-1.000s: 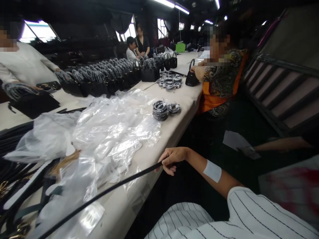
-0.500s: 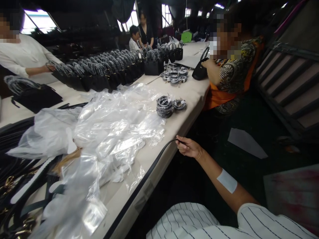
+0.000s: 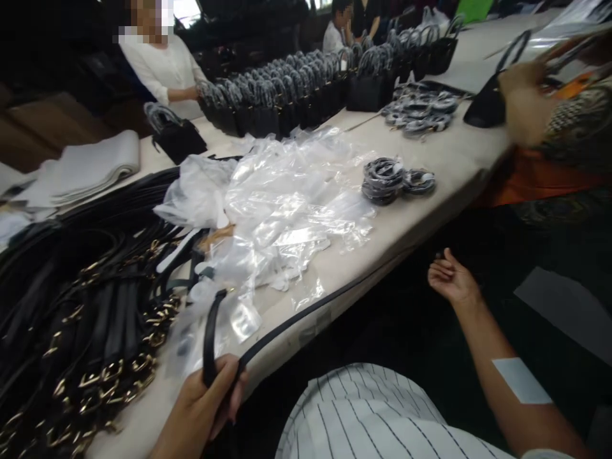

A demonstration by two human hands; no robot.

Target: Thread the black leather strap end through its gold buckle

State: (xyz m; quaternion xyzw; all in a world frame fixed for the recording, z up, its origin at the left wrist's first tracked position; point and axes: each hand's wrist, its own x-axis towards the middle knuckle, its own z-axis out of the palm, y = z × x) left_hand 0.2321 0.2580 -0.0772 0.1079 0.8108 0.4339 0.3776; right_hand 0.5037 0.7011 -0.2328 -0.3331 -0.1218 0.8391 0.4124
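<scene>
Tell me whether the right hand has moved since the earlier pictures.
Yes: judged against the wrapped coils on the table, the right hand has moved rightward in view, from overlapping the table's edge to clear of it.

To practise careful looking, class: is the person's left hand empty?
No, the left hand has its fingers closed around a black strap, part of which sticks up above the fist.
</scene>
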